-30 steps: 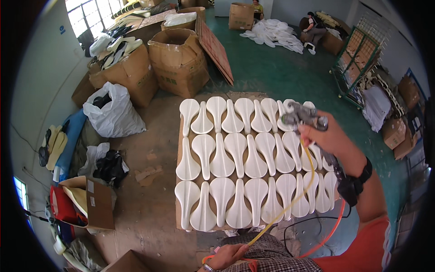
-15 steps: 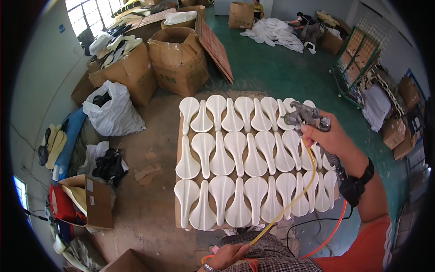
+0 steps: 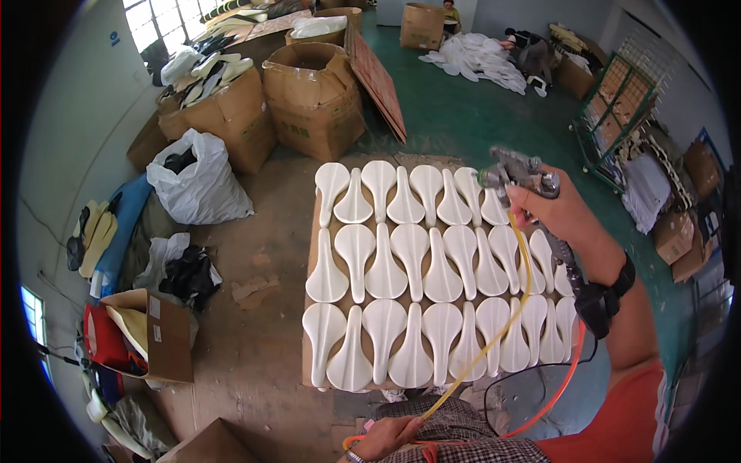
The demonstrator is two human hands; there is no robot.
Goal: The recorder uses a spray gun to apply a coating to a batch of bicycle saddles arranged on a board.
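Three rows of white, bicycle-saddle-shaped pieces (image 3: 409,247) lie on a brown board (image 3: 306,364), their wide and narrow ends alternating. My right hand (image 3: 562,212) is wrapped round a grey metal spray gun (image 3: 513,174), held above the far right part of the rows. The gun's nozzle points left and hides some pieces behind it. From the gun a yellow hose (image 3: 480,361) runs down across the pieces to my left hand (image 3: 390,437), which is closed on it at the near edge. An orange hose (image 3: 557,400) passes by my left hand and curves up toward my right forearm.
Big cardboard boxes (image 3: 312,100) and a stuffed white plastic bag (image 3: 199,181) stand at the left. A smaller open box (image 3: 170,339) sits nearer. Far back, two people are near a white heap (image 3: 478,60). A green wire cage cart (image 3: 617,100) stands at the right.
The rows appear slightly farther right in view. My right hand has moved the spray gun a little left and farther over the far row. My left hand stays on the yellow hose.
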